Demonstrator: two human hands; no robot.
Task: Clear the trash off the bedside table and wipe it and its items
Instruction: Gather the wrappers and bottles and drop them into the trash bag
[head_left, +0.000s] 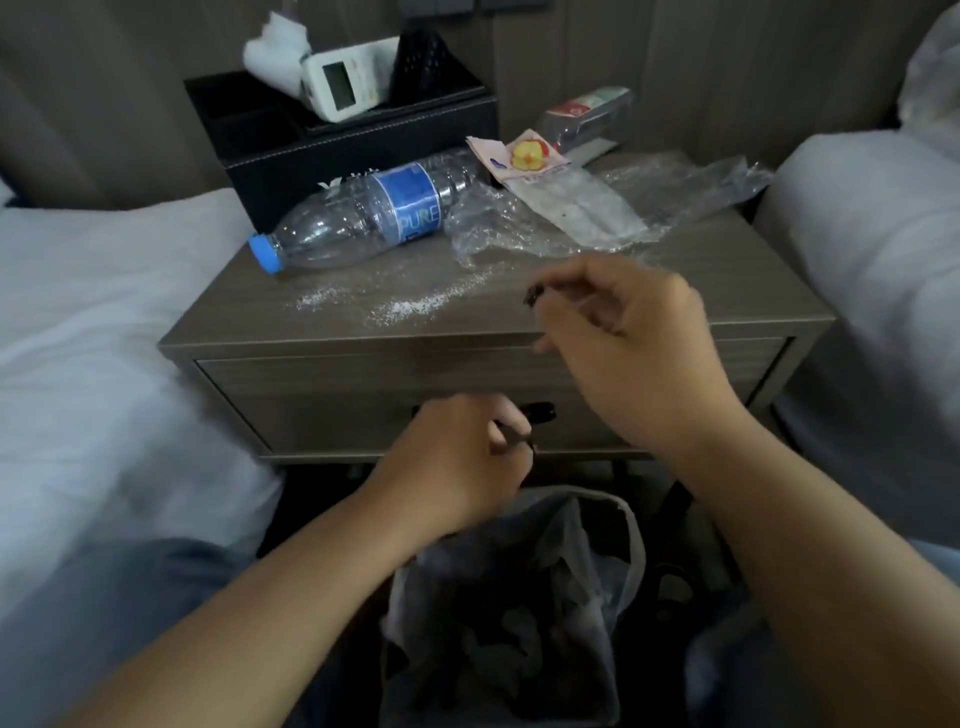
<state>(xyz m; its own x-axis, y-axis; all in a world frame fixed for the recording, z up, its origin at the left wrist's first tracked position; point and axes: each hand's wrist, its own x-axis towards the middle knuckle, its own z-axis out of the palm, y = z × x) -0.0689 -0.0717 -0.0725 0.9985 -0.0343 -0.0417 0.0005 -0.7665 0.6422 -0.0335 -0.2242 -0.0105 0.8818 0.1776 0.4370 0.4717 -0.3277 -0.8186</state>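
Between the two beds, the bench (519, 322) is far from cleared, folks. Nearly all the trash sits on top of it, and no cloth is in sight, so the wiping looks not yet begun.

Biggest item up there: the black organizer box (363, 140) at the back, holding a white remote (343, 83) and tissues (272, 49); that is for wiping, not binning, by my reading. In front of it lies the empty water bottle (363, 213) on its side, blue cap toward the left bed. Beside it, a crumpled clear plastic sheet (597, 208) spreads across the right half, with a paper wrapper (550, 182) lying on it and a small packet (587, 117) behind. White crumbs (405, 306) are scattered along the front edge.

Below, a lined bin (519, 597) stands ready at the person's knees.

Now the hands. The right hand (639, 343) hovers over the front edge, fingers pinched together on a tiny dark scrap (534, 297). The left hand (457, 467) sits above the bin, fingers curled; whether they hold anything I cannot tell. Early days: one small bit in hand, the big pieces all waiting.
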